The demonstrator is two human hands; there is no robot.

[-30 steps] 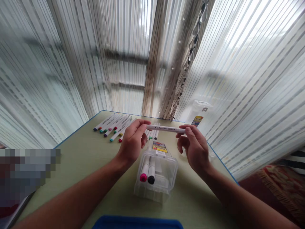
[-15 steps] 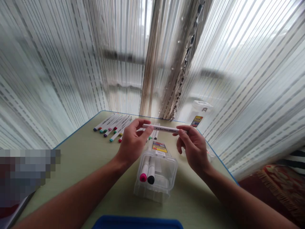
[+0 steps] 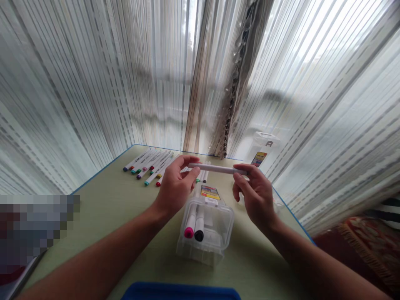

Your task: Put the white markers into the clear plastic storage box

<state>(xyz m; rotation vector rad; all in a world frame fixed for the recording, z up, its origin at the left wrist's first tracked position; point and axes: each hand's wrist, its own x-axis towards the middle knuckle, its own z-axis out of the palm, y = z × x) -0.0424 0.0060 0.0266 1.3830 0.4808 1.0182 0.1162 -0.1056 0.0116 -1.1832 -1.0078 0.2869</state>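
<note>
A white marker is held level between both hands, above a clear plastic case. My left hand pinches its left end between thumb and fingers. The right end is gripped by my right hand. Below, the clear case lies with its opening toward me. Inside it are a marker with a pink end and one with a black end. A printed label shows on the case. Left of my hands, several white markers with coloured ends lie in rows.
A few more markers lie behind the case, partly hidden. Another clear container stands at the back right. A blue object is at the front edge. Striped curtains hang behind the table; patterned fringed fabric lies at right.
The held marker has turned about its length: the print that faced me no longer shows. Both hands stay in nearly the same place.
</note>
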